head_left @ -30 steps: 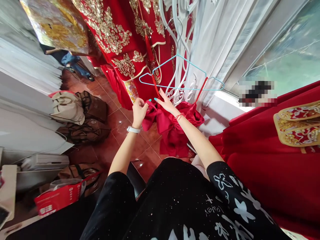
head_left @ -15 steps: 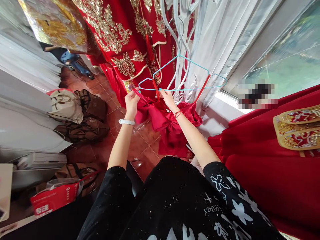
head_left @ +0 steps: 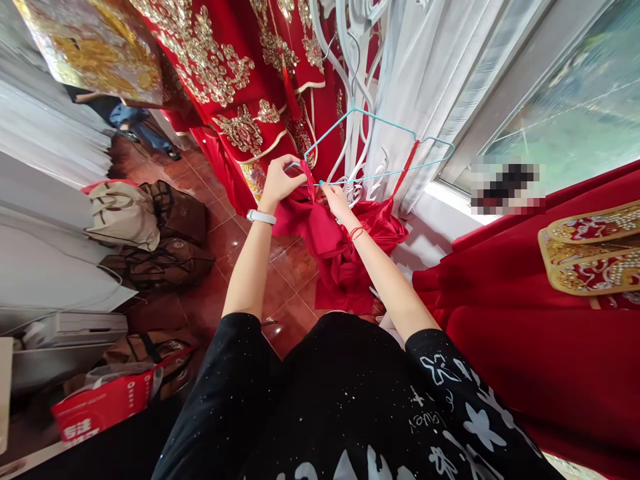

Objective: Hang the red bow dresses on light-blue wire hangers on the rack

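Observation:
A light blue wire hanger (head_left: 383, 120) hangs by its metal hook from the white scrolled rack (head_left: 345, 80). From it hangs a red satin garment (head_left: 330, 240), one red strap (head_left: 409, 167) looped over the hanger's right shoulder. My left hand (head_left: 283, 180) pinches another red strap (head_left: 307, 175) at the hanger's left end, thumb and fingers around it. My right hand (head_left: 336, 200) is closed at the hanger's lower bar, just right of that strap. What its fingertips grip is partly hidden.
Red gowns with gold embroidery (head_left: 215, 73) hang at the back left. Brown and beige bags (head_left: 123, 213) sit on the tiled floor. A red paper bag (head_left: 103, 407) stands at lower left. More red clothing (head_left: 525, 320) hangs at right, beside a window (head_left: 560, 120). A person's legs (head_left: 145, 130) show far left.
My left hand has moved right and up, carrying the strap onto the hanger's left end. My right hand stays by the lower bar. The hanger's left side is tilted slightly lower.

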Demonstrator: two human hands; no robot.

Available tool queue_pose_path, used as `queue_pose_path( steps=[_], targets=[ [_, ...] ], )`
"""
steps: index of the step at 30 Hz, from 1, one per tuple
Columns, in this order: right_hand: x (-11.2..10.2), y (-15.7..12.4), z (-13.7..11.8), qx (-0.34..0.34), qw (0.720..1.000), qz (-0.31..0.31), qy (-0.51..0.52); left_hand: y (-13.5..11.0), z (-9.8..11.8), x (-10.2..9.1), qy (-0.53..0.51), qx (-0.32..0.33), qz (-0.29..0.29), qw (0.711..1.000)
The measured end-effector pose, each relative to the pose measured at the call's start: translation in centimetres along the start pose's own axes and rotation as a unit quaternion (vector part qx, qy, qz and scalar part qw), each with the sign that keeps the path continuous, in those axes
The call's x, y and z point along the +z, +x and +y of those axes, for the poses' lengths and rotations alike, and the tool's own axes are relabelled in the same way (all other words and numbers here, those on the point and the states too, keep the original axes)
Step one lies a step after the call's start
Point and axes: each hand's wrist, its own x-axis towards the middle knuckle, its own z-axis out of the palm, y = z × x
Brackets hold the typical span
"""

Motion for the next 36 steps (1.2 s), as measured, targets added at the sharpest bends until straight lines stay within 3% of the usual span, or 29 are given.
queue_pose_path(
  steps=[5,8,11,13,14,15,17,20,23,26,31,33,36],
  targets=[
    [-0.3,-0.8,-0.6,0.015,1.0,0.001,0.009,-2.1,-1.3,0.8,-0.077,-0.05,0.05,0.994],
    [-2.7,-2.3,-0.9,-0.02,0.999,0.019,-0.037,-2.6,-1.0,0.1,-0.085,-0.039,0.046,0.995],
    [-8.3,-4.5,-0.4,-0.033,0.98,0.17,-0.094,-2.7,-0.8,-1.0,-0.045,-0.021,0.048,0.998],
    [-13.2,-6.1,0.7,-0.019,0.929,0.335,-0.158,-2.8,-0.9,-1.4,-0.029,-0.016,0.051,0.998],
    [-15.4,-6.8,1.3,0.004,0.899,0.391,-0.197,-2.9,-1.0,-1.3,-0.027,-0.014,0.053,0.998],
    [-17.5,-7.5,2.1,0.046,0.88,0.406,-0.24,-3.1,-1.2,-1.2,-0.028,-0.012,0.058,0.998],
    [-20.3,-9.0,3.7,0.151,0.884,0.31,-0.315,-3.4,-1.3,-0.5,-0.027,-0.005,0.082,0.996],
    [-21.7,-10.8,5.4,0.239,0.889,0.175,-0.35,-3.8,-1.6,0.5,-0.024,0.003,0.123,0.992],
    [-21.9,-11.1,5.4,0.243,0.89,0.17,-0.346,-3.7,-1.9,0.5,-0.021,0.008,0.126,0.992],
    [-22.9,-10.3,3.9,0.238,0.902,0.159,-0.324,-3.3,-2.3,0.1,-0.007,0.016,0.118,0.993],
    [-25.1,-9.7,0.5,0.16,0.964,0.127,-0.17,-3.1,-2.2,0.5,0.026,0.022,0.155,0.987],
    [-25.5,-10.1,-0.4,0.087,0.98,0.166,-0.062,-3.7,-1.5,1.2,0.057,0.032,0.202,0.977],
    [-25.5,-10.6,-1.4,-0.012,0.97,0.239,0.037,-5.2,0.8,3.3,0.118,0.055,0.277,0.952]
  ],
)
